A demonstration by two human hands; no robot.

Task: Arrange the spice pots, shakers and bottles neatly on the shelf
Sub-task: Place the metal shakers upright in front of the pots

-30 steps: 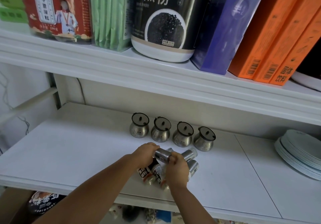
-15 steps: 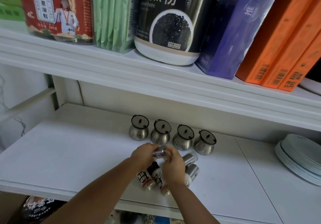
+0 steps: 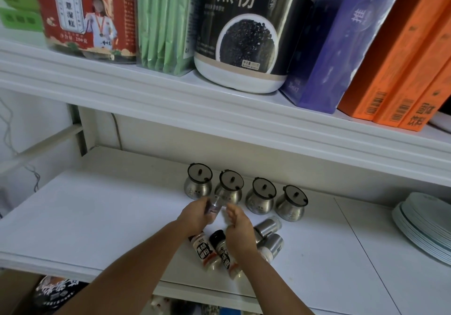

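1. Currently the left hand grips a small steel shaker, its fingers curled round the lower body. The shaker is held just in front of the row of four steel pots, and in this view it overlaps the base of the second pot from the left.
2. Its long axis runs from the palm up and back toward that row, tilted rather than upright. Blur hides which end carries the cap.
3. Just right of the shaker and also in front of the row, the right hand hovers apart from it. Its fingers are loosely curled and hold nothing that shows.
4. The left hand alone therefore has the shaker, and the likely next step is to stand it on the shelf before the row. That step depends on the gap to the second pot; whether the two touch cannot be told from here, so the shaker's top end should be righted away from the pot's lid.
5. Further in front of the row, toward the shelf's edge, two pepper bottles and two lying shakers rest on their sides. Their axes run roughly front to back. They lie partly beneath the right hand, which is the nearer one to them.
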